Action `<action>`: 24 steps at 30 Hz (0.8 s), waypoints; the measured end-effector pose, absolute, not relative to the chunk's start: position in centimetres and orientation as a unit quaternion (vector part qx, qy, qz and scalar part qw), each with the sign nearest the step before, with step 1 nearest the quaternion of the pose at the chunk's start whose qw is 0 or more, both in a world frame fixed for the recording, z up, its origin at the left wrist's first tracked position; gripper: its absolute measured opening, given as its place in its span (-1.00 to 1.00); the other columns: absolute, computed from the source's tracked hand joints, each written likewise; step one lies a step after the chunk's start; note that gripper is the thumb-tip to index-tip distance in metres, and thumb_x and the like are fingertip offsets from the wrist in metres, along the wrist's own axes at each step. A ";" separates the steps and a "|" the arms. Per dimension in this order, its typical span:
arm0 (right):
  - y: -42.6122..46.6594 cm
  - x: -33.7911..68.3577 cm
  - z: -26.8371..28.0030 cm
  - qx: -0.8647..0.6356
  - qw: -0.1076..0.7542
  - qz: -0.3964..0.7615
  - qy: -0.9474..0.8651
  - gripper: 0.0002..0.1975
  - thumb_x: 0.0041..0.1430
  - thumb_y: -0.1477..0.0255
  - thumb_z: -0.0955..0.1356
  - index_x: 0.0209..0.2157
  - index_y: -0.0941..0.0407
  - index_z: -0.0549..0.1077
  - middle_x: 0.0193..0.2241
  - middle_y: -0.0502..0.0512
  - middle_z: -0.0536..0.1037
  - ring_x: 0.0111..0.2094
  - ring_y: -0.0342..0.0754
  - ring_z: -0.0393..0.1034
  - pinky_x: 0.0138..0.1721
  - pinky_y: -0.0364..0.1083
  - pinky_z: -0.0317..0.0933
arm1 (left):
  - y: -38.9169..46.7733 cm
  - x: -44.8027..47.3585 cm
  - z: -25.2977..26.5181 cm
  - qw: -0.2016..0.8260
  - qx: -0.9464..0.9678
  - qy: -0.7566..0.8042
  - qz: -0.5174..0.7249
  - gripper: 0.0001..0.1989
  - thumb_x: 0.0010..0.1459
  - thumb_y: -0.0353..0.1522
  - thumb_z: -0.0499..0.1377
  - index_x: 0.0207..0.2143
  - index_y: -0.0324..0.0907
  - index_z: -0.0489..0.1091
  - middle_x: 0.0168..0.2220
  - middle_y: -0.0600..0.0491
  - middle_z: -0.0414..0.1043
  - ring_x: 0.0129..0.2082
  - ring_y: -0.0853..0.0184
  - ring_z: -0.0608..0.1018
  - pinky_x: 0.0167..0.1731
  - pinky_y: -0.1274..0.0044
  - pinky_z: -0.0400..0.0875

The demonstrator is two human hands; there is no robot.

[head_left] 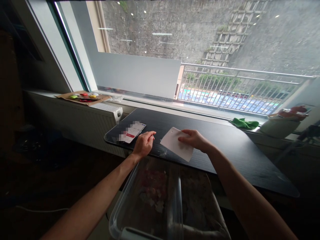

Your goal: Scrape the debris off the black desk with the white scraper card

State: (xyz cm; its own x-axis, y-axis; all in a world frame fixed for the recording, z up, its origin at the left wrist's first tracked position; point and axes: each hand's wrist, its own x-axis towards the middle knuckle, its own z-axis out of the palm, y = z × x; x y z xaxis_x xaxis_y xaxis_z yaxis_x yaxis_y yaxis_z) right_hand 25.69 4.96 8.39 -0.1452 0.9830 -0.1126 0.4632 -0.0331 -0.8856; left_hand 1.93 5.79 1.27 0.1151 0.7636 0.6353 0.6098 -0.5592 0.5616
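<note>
A flat white plastic scraper (172, 141) with a small hole near one corner is gripped by my right hand (193, 139), thumb on its face. It is tilted over the front part of the dark table (212, 133). To its left, my left hand (144, 144) is closed, with thumb and index finger drawn together; whatever they may pinch is too small to make out. Pale crumbs (163, 153) lie at the table's front edge between the hands. Beside my left hand rests a phone (135, 131) showing a timer, partly blurred out.
Below the table edge stands a clear plastic bin (116, 213) with pinkish and white scraps inside. A green cloth (245, 123) and a pale container (280, 125) are on the right of the sill. A radiator (100, 123) and cardboard (62, 96) with colourful pieces are at left.
</note>
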 end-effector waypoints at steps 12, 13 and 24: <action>7.2 24.5 7.3 -0.597 0.310 0.462 -0.579 -0.73 -0.04 0.54 0.42 -0.22 0.22 0.50 -0.48 0.07 0.59 -0.51 -0.11 0.46 -0.50 -0.18 0.36 | 5.8 1.9 1.2 0.080 0.743 0.461 0.478 -0.73 0.13 -0.48 -0.03 -0.22 -0.26 0.44 -0.41 0.02 0.50 -0.36 0.32 0.53 -0.24 0.48 0.42; 7.0 24.4 7.2 -0.590 0.302 0.472 -0.581 -0.73 -0.05 0.53 0.43 -0.22 0.22 0.50 -0.48 0.06 0.59 -0.51 -0.12 0.45 -0.51 -0.19 0.35 | 5.8 2.0 1.2 0.080 0.742 0.462 0.479 -0.73 0.13 -0.48 -0.03 -0.22 -0.25 0.44 -0.41 0.02 0.50 -0.36 0.32 0.53 -0.23 0.48 0.42; 4.6 23.8 7.0 -0.510 0.234 0.543 -0.625 -0.69 -0.04 0.43 0.44 -0.20 0.21 0.50 -0.38 0.06 0.60 -0.44 -0.15 0.44 -0.45 -0.23 0.31 | 5.7 2.0 1.3 0.086 0.737 0.469 0.479 -0.73 0.13 -0.48 -0.03 -0.21 -0.22 0.43 -0.39 0.04 0.51 -0.35 0.34 0.53 -0.22 0.49 0.43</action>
State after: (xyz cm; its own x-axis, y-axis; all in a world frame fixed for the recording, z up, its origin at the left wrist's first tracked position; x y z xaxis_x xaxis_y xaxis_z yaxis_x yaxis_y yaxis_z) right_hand 23.83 4.58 7.00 -0.3693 0.8918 -0.2612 0.3830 -0.1100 -0.9172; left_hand 1.99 5.67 1.26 0.1014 0.7738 0.6253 0.6094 -0.5451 0.5758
